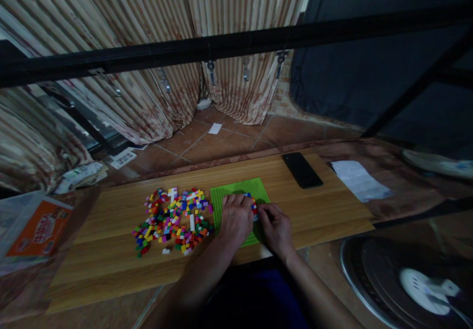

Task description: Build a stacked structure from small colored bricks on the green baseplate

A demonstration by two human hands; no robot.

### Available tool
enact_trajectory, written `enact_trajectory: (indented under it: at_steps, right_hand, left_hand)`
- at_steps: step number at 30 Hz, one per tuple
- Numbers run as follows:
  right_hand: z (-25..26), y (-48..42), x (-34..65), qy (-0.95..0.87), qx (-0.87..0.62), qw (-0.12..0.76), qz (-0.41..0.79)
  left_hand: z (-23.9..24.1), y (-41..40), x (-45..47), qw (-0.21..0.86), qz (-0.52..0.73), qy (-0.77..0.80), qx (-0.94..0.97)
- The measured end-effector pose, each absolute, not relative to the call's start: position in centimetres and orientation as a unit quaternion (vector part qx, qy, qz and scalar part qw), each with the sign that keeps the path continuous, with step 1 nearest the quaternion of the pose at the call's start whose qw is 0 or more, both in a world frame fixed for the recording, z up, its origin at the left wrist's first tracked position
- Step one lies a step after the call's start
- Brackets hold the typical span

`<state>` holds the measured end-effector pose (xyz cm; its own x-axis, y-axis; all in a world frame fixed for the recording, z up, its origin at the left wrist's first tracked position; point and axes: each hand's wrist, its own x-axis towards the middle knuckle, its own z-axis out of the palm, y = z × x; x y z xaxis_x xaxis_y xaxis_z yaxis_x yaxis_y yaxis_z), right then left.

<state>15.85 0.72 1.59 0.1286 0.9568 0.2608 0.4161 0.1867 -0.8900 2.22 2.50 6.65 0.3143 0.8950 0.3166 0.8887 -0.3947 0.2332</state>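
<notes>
A green studded baseplate [236,189] lies on the wooden board in front of me. My left hand [236,216] is over its middle, back upward and fingers curled down at a small build of toy bricks [254,207] in red, blue, white and yellow. The hand covers much of that build, and its fingertips are hidden. At the plate's right side, my right hand [275,225] has its thumb and fingers drawn together, with the tips touching or very near the build's right edge. Whether a loose brick is between them cannot be made out. A spread of loose toy bricks [173,218] lies to the left.
A black phone [302,170] lies on the wooden board [111,250] at the back right. Beyond the right end is a white paper [361,180]. An orange-labelled plastic bag [39,230] is at far left. A dark metal rail [236,46] crosses before the curtains.
</notes>
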Motion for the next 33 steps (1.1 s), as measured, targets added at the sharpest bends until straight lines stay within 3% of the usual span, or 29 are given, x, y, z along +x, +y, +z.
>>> enact_trajectory:
  at_steps: [33]
  right_hand:
    - [1.8, 0.6, 15.8, -0.601, -0.570, 0.485, 0.280]
  left_hand:
    - [5.4, 2.4, 2.2, -0.040, 0.264, 0.499, 0.824]
